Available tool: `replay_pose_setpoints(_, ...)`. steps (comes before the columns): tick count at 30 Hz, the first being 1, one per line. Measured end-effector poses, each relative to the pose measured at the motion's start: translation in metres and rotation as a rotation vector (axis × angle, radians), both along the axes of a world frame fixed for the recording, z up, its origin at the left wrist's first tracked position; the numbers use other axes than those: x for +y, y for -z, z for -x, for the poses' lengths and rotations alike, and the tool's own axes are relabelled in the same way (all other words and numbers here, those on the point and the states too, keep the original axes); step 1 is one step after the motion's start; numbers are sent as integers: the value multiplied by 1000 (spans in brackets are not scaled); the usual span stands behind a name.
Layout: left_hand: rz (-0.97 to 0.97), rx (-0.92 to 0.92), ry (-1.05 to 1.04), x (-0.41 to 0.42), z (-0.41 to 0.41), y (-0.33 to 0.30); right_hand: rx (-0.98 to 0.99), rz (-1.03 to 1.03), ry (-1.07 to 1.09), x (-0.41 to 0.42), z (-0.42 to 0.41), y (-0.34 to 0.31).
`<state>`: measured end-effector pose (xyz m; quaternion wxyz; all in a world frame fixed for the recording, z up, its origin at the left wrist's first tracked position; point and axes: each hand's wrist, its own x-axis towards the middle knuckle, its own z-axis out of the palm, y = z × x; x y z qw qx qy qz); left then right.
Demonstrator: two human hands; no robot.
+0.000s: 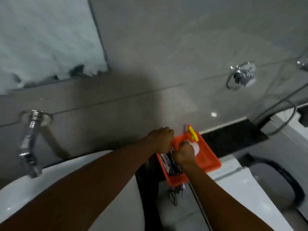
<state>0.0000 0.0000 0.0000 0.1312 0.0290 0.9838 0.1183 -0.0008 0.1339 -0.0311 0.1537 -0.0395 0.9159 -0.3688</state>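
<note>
Tray [208, 157]: orange, rigid plastic, rectangular; sitting against the grey tiled wall, just beside the white ceramic basin [116, 165]; probably handling light, stiff, smooth and a little slippery.
Load: carrying dark metal tools [173, 165] in the near-left compartment, likely weighting that side and rattling if tipped.
Left hand [160, 140]: curling fingers over the tray's far-left rim, gripping it.
Right hand [185, 154]: closing fist-like round a white cylindrical piece [197, 148] near a yellow plastic handle [193, 133].
Hold: taking opposite rims and keeping level, seeming safest.

The tray [210, 161] holding wrenches [173, 166] sits right of the basin [25, 190], whose tap [29, 147] stands behind.
</note>
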Motion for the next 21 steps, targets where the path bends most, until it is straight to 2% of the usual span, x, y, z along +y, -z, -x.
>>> replay_pose_setpoints(3,-88,-127,16,17,29,56,-175,-117,-5,21,4,58)
replay_pose_setpoints(7,13,-285,51,23,64,127,-340,-100,24,33,21,113)
replay_pose_setpoints(13,97,-263,45,23,79,195,-393,-147,-53,35,42,160)
replay_pose_setpoints(18,233,-365,177,20,90,204,-394,-124,-65,35,52,178)
replay_pose_setpoints(21,200,-296,172,8,91,182,-414,-29,-20,37,61,165)
